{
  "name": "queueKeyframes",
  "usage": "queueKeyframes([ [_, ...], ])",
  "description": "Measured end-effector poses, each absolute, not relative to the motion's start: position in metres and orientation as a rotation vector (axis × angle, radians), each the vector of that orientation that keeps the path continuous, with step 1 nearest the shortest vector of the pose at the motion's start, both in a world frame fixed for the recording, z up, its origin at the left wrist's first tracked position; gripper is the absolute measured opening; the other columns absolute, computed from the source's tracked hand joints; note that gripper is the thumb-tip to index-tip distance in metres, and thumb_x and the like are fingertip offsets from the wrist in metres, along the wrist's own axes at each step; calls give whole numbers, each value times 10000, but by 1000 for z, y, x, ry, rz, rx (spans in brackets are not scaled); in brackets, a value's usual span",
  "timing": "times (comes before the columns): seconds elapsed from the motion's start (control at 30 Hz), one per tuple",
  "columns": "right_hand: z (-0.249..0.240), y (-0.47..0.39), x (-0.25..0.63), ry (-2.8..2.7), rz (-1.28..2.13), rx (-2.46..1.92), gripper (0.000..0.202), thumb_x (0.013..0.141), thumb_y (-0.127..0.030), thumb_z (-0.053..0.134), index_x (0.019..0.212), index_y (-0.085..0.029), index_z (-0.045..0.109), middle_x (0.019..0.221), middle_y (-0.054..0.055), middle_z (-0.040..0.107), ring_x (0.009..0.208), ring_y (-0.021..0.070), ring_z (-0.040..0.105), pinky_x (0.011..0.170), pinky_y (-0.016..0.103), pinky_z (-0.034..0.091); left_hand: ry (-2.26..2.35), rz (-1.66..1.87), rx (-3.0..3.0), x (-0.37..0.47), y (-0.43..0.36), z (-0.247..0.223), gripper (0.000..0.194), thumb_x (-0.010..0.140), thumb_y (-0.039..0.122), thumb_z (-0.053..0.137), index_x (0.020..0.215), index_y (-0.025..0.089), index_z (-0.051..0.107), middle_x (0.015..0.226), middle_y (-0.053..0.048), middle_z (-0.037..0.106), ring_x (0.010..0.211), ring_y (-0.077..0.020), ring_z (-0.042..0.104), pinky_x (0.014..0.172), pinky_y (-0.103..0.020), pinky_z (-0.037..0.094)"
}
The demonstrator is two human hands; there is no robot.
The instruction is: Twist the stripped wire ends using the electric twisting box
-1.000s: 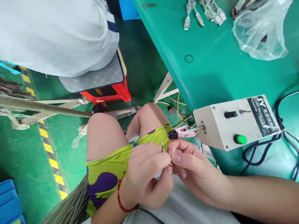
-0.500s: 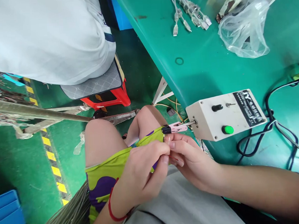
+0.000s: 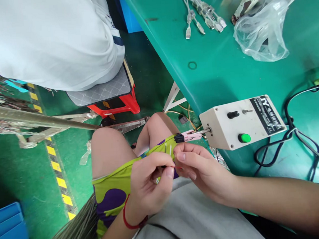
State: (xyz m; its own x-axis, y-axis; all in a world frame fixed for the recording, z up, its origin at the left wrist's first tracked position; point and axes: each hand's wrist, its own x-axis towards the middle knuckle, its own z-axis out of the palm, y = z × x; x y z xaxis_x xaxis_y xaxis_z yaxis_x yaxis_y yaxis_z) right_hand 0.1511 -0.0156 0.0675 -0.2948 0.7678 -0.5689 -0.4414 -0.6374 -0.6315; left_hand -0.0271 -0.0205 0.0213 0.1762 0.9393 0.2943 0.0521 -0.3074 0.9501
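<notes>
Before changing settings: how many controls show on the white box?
3: black knob; metal toggle switch, right of it in view; green button, below both. Hidden sides may hold more.

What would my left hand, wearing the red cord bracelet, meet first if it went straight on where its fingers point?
Probably your bare right hand, its curled fingers just ahead, though depth there is hard to judge.

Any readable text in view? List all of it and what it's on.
"JY": on the black label of the beige box.
Larger Chinese characters beside "JY": blurred, can't quote reliably.
Finer lines on that label: too small to read.
Dark lettering on the wearer's grey shirt: cut off by the bottom edge, perhaps "Sh".
Dark marks on the pink clip: too small to read.
</notes>
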Motion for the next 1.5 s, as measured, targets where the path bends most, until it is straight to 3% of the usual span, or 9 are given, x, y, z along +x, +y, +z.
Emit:
queueKeyframes([
  [0.1,68,-17,152,-569,1924,-1193,328,1001,-423,946,845,-224,736,619,-84,478,624,136,308,640,329,268,1164,1324,1616,-24,-23,17,119,1101,184,670,1022,251,729,741,36,695,500,-105,515,489,-265,400],
  [0.2,70,-18,153,-632,1931,-1154,321,939,-374,1024,917,-228,739,661,-95,504,616,119,318,618,307,287,1193,1332,1764,-22,-21,16,123,1054,140,666,1028,253,706,727,51,694,502,-103,538,501,-255,424],
  [0.43,71,-17,151,-651,1857,-1221,388,932,-505,1041,950,-225,772,661,-85,530,637,124,419,637,300,353,1229,1289,1915,-21,-17,19,185,1004,85,650,1063,259,672,816,45,762,503,-102,530,540,-264,454],
  [0.63,70,-18,150,-653,1792,-1300,366,934,-507,1047,941,-219,822,648,-86,516,619,113,398,621,289,359,1204,1284,1932,-21,-16,18,203,984,77,666,1063,264,653,820,48,762,556,-121,626,624,-269,522],
  [0.87,66,-20,152,-574,1832,-1329,416,887,-561,1076,933,-215,851,653,-78,517,659,121,441,662,292,389,1190,1281,1915,-20,-15,17,192,998,80,648,1062,260,629,805,53,723,548,-105,592,559,-250,462],
  [1.17,63,-18,153,-469,1894,-1343,369,856,-516,1093,914,-230,867,698,-61,563,673,126,383,653,320,280,1220,1273,1755,-22,-16,13,158,1059,102,661,1057,259,639,761,92,599,499,-70,480,504,-214,421],
  [1.3,65,-15,152,-437,1888,-1295,295,879,-429,1069,847,-232,852,671,-67,541,638,126,323,636,341,236,1214,1297,1690,-23,-17,9,158,1070,100,671,1066,258,657,786,89,601,501,-64,443,505,-219,412],
  [1.5,63,-13,154,-347,1947,-1230,253,897,-434,1057,897,-238,897,584,-84,462,626,135,312,671,345,242,1190,1312,1636,-23,-13,7,146,1089,110,663,1062,253,658,788,83,598,514,-60,440,504,-216,394],
])
